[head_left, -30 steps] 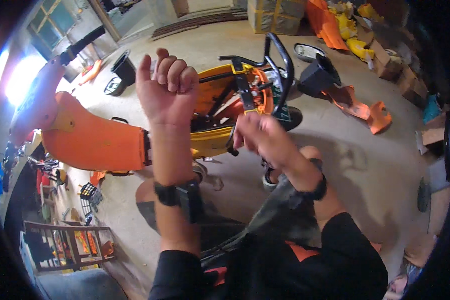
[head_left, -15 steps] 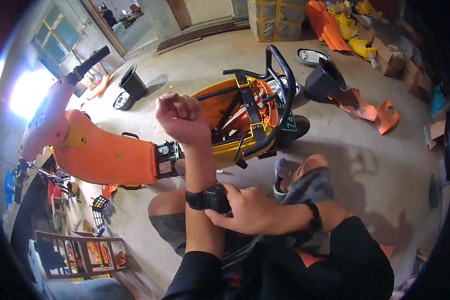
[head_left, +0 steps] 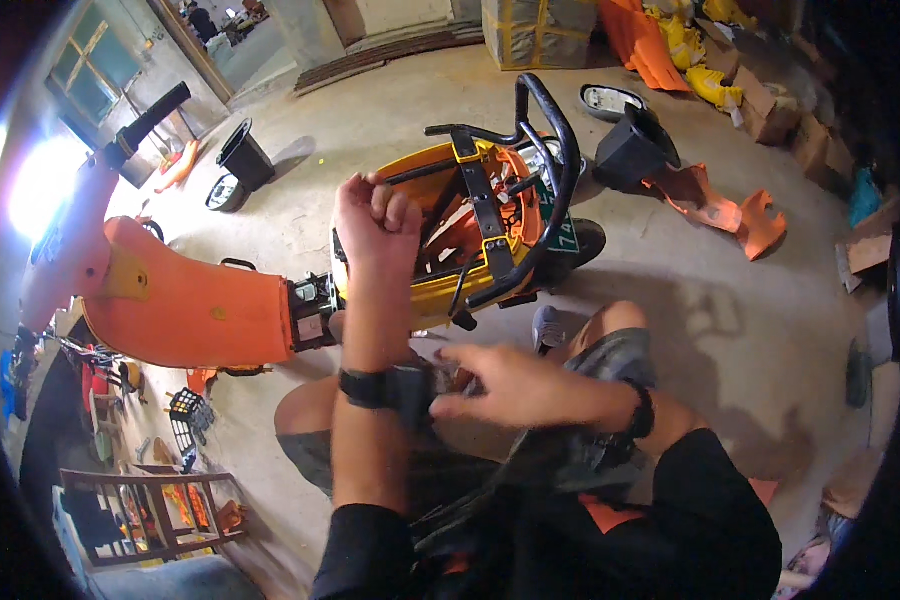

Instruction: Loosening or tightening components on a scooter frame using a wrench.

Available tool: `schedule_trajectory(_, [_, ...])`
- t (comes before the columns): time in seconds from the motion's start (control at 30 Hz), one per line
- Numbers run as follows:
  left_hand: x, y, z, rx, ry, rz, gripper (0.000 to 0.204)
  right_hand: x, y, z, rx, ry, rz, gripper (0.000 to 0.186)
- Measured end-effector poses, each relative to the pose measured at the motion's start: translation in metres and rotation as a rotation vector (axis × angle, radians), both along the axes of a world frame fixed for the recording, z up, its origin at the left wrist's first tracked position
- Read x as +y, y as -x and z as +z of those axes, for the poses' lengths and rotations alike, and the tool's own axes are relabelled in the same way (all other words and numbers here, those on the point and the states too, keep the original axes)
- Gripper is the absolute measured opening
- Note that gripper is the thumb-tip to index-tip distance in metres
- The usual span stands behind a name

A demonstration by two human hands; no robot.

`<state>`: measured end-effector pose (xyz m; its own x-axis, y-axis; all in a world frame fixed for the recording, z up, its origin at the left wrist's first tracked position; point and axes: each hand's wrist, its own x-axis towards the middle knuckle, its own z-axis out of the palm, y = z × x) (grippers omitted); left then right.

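My left hand [head_left: 378, 222] is raised palm up in front of the scooter's rear half, fingers curled into a loose fist with nothing visible inside. A dark boxy device on a black strap [head_left: 375, 388] sits round my left wrist. Just right of it is my right hand [head_left: 530, 388], slightly blurred, thumb and fingers apart and holding nothing. Beyond my hands stands a partly stripped scooter with an orange front panel [head_left: 195, 305]. Its yellow rear body [head_left: 440, 165] lies open, showing wiring and frame. A black tube rack [head_left: 558, 130] curves over the tail.
Black plastic bins [head_left: 245, 155] and orange body panels [head_left: 760, 225] lie about the concrete floor. A taped carton [head_left: 538, 35] stands at the back. Cardboard boxes [head_left: 765, 110] line the right wall. Near left is a wooden chair [head_left: 155, 510]; a black basket [head_left: 185, 415] lies beyond it.
My right hand has let go of the wrist device and opened to its right. My left forearm sits a little further left, and the whole view has shifted slightly.
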<state>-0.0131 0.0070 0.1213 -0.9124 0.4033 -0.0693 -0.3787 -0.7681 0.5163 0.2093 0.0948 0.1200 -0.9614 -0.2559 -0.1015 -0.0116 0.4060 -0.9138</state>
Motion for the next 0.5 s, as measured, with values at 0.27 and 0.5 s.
schedule_trajectory(0.27, [0.013, 0.024, 0.002, 0.844, 1.221, -0.497, 0.017, 0.108, 0.069, -0.027, 0.072, 1.329, -0.316, 0.038])
schedule_trajectory(0.5, [0.004, -0.031, -0.029, 0.449, 1.104, -1.237, 0.054, 0.09, 0.065, -0.04, 0.286, 1.545, -0.166, 0.022])
